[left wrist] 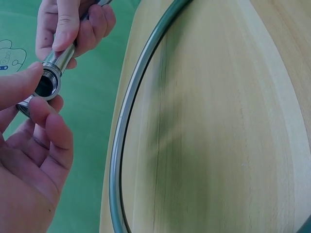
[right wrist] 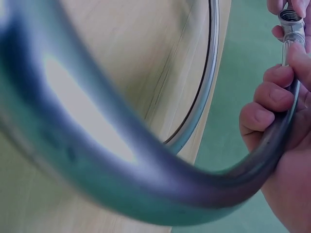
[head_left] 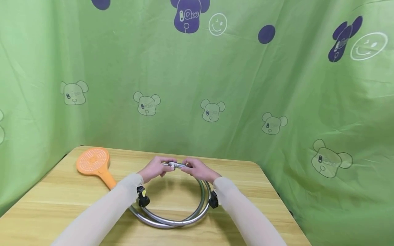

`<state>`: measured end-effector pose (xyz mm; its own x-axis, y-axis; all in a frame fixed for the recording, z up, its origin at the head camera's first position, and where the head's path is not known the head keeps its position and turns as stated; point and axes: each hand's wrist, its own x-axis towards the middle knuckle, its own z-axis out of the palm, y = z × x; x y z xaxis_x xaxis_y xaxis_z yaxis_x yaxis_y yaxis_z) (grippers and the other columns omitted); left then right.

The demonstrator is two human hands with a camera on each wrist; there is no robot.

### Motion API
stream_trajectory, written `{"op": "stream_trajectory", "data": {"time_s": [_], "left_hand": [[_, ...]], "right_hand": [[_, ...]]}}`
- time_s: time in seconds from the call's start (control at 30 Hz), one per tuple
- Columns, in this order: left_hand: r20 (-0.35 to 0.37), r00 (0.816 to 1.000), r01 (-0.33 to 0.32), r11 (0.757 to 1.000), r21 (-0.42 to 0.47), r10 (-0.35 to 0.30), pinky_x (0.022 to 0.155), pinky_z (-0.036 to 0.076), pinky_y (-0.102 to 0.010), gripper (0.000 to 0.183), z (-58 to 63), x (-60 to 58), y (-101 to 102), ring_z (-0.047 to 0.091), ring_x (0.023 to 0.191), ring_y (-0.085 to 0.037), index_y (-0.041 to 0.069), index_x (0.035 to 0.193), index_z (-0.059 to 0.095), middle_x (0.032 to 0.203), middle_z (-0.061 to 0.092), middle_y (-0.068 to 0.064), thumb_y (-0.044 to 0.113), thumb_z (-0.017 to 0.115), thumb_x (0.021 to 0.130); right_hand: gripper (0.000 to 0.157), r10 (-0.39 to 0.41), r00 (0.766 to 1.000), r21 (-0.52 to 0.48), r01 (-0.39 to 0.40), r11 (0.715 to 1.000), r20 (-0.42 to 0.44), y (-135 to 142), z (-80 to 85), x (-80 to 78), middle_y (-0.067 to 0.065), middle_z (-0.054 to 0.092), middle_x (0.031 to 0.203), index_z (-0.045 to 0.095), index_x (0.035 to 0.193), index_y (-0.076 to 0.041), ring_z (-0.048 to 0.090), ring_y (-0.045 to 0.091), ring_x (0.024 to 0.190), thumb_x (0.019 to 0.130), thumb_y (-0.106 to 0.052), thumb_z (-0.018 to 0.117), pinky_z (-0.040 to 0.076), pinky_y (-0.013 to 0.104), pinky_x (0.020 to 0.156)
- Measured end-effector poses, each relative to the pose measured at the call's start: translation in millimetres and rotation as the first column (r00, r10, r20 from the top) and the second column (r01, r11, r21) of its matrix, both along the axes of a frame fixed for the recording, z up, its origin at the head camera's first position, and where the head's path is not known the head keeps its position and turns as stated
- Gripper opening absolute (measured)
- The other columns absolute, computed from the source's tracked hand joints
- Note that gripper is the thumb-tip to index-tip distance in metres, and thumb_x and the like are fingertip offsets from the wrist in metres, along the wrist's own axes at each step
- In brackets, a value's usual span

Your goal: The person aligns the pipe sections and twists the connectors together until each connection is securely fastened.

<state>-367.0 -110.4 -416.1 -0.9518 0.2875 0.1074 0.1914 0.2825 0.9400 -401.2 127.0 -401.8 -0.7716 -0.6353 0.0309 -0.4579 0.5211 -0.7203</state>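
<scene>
Above the far part of the table, my left hand [head_left: 153,168] pinches a chrome threaded fitting [head_left: 172,165] between thumb and fingers. The fitting's open round mouth, with thread inside, shows in the left wrist view. My right hand [head_left: 199,169] grips the end of a shiny metal shower hose [head_left: 163,225], its fingers curled round it in the right wrist view. The hose end meets the fitting; whether they are screwed together I cannot tell. From there the hose loops down onto the table. To the left lies an orange shower head [head_left: 93,161], its handle partly behind my left sleeve.
The wooden table [head_left: 246,191] has rounded far corners. Green printed cloth [head_left: 184,68] hangs behind it and at both sides. Black wrist cameras [head_left: 143,197] are strapped over the pale sleeves [head_left: 101,212].
</scene>
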Motion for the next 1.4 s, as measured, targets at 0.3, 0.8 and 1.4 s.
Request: {"op": "stream_trajectory", "data": {"time_s": [0.3,0.8,1.4], "left_hand": [[-0.014,1.000,0.008,1.000,-0.003,-0.008,0.049,0.042,-0.025,0.042,-0.4,-1.0,0,0.047,0.052,-0.012,0.015,0.129,0.069,0.085,0.068,-0.006,0.009,0.074,0.088],[0.002,0.999,-0.037,0.999,0.008,0.037,0.051,0.039,-0.026,0.042,-1.5,-1.7,-3,0.045,0.052,-0.012,0.019,0.128,0.070,0.082,0.066,-0.004,0.012,0.076,0.087],[-0.016,1.000,0.017,1.000,-0.011,-0.017,0.050,0.043,-0.026,0.041,-4.3,-1.8,-1,0.047,0.054,-0.012,0.019,0.124,0.072,0.092,0.072,-0.007,0.011,0.078,0.085]], "right_hand": [[0.021,-0.042,0.998,0.010,0.041,0.999,0.040,1,-0.7,-2.0,-0.002,0.057,0.073,0.067,0.102,-0.022,0.045,0.012,0.059,0.098,-0.042,0.063,0.040,0.024,0.052],[0.007,-0.051,0.991,-0.011,0.050,0.999,-0.126,-7,-1.1,5.0,0.002,0.064,0.090,0.063,0.101,-0.020,0.053,0.014,0.075,0.100,-0.027,0.064,0.048,0.028,0.065],[0.024,0.021,0.985,-0.048,-0.013,0.999,0.169,6,-0.8,-3.5,-0.003,0.051,0.068,0.067,0.103,-0.017,0.040,0.009,0.052,0.101,-0.040,0.059,0.036,0.023,0.046]]}}
